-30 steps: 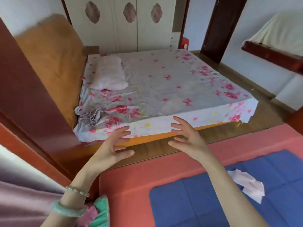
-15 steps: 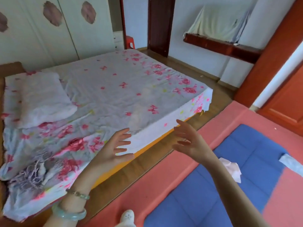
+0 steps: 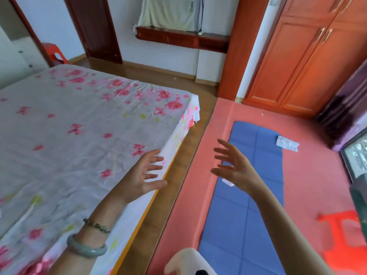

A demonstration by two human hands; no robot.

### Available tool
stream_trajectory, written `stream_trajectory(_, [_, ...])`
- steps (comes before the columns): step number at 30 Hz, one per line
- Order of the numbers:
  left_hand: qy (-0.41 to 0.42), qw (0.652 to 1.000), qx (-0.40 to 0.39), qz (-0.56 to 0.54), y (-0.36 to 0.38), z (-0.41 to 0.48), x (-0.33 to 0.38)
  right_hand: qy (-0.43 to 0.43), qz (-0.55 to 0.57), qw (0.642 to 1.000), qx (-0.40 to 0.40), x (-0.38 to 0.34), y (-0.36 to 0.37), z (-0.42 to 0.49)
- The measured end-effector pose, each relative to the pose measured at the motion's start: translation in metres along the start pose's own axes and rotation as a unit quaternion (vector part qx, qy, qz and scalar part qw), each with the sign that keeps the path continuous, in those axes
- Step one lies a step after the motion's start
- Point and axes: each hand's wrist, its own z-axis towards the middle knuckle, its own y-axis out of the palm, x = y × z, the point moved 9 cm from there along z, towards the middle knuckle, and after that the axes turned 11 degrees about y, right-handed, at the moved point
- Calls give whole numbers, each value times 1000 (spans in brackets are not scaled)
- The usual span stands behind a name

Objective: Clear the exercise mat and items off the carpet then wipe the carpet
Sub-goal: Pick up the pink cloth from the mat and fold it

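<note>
Left hand (image 3: 143, 175) and right hand (image 3: 236, 167) both spread, fingers apart, held nothing, raised in air. Exercise mat (image 3: 248, 215) lay flat on red carpet (image 3: 309, 185), below right hand. White packet (image 3: 288, 143) sat at mat's far corner; tissue (image 3: 227, 182) peeked from behind right hand. Best, by judgement: lift loose items first, then roll mat from one end. Versus half second earlier: view swung right off bed (image 3: 79, 135); mat's full length showed.
</note>
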Motion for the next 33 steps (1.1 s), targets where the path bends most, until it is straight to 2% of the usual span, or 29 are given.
stream_trajectory(9, [18,995,-101,-18,24,175,-32,31,37,993,111,21,-68,112])
stream_trajectory(17, [0,982,-166,-93,63,329,-42,65,74,979,178,27,-149,207])
stream_trajectory(22, [0,974,-205,-97,80,407,-53,83,85,969,215,30,-187,246])
stream_trajectory(28, [16,958,-272,-90,110,506,-69,96,102,947,290,38,-236,287])
stream_trajectory(33, [38,934,-345,-86,138,597,-81,115,112,913,375,47,-275,330])
